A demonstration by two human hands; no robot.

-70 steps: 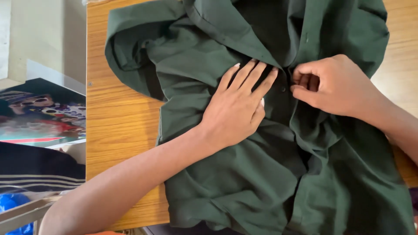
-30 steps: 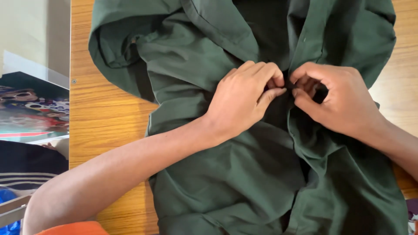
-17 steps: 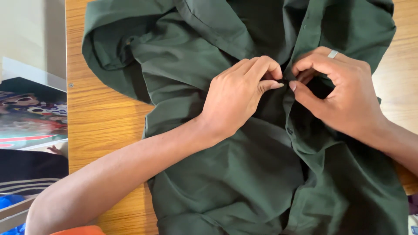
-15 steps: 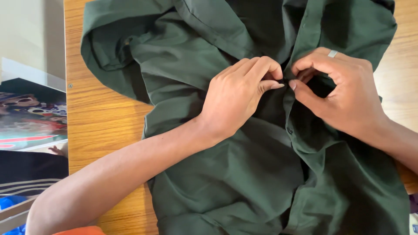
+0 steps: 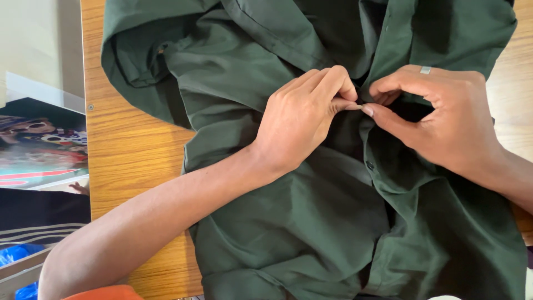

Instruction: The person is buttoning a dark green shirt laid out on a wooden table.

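From my head camera, I am pinching the front edges of the dark green shirt together, my left hand and right hand meeting thumb to thumb, fingers clenched on the cloth so the plackets are lining up. The shirt is lying spread over the wooden bench, reaching past its far edge. A fastened button is showing below; whether I am gripping another button, I cannot tell. Compared with 2.3 seconds back, my left hand is no longer lying flat.
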